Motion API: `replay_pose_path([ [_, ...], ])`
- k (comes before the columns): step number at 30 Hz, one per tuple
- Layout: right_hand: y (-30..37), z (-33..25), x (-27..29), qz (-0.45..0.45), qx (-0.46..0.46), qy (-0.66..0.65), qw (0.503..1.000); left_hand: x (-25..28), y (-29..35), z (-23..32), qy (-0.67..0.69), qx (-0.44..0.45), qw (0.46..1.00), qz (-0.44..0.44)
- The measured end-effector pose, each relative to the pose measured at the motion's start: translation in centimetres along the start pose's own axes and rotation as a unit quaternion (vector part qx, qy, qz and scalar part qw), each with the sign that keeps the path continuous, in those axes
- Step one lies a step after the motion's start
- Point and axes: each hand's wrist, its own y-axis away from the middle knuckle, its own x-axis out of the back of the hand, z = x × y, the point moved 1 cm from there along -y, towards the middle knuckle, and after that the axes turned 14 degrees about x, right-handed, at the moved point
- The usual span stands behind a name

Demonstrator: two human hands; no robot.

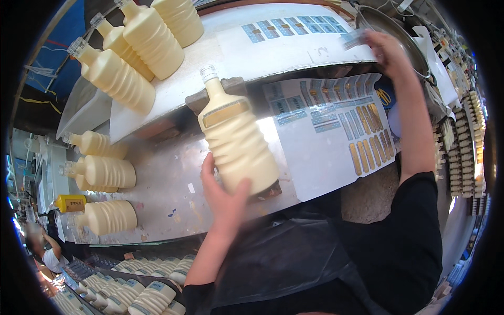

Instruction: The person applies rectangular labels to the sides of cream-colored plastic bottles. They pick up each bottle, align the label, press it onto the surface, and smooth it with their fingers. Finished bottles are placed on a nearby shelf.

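Observation:
A cream bottle (236, 142) with a rippled body and clear neck leans in front of me. Its neck rests near a grey block (231, 88), and a gold band crosses its shoulder. My left hand (226, 197) grips the bottle's lower end, thumb on the near face and fingers along the left side. At the upper right, my right hand (387, 51) pinches a small blue label (354, 39), blurred by motion, above the white board's right end. Near it on that board (231, 47) lie several blue labels (283, 27).
A white sheet (299, 157) bears rows of blue and gold labels (370, 152). Cream bottles (155, 42) stand at the far left; others (110, 218) sit by a yellow container (71, 203). Labelled bottles (149, 299) fill crates below. A round pan (391, 31) is beyond my right hand.

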Motion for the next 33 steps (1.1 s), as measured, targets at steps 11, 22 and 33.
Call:
replay_pose_path([
  [11, -10.9, 12.6, 19.8, -0.054, -0.075, 0.350, 0.932, -0.9, 0.1, -1.3, 0.070, -0.014, 0.997, -0.012],
  [22, -13.0, 7.0, 17.4, -0.017, 0.069, 0.396, 0.916, -0.8, 0.0, -1.6, 0.089, -0.015, 0.995, -0.034],
  [33, 15.1, -11.1, -15.4, -0.348, 0.270, -0.016, 0.898, 0.6, 0.3, -2.0, 0.143, -0.009, 0.987, -0.077],
])
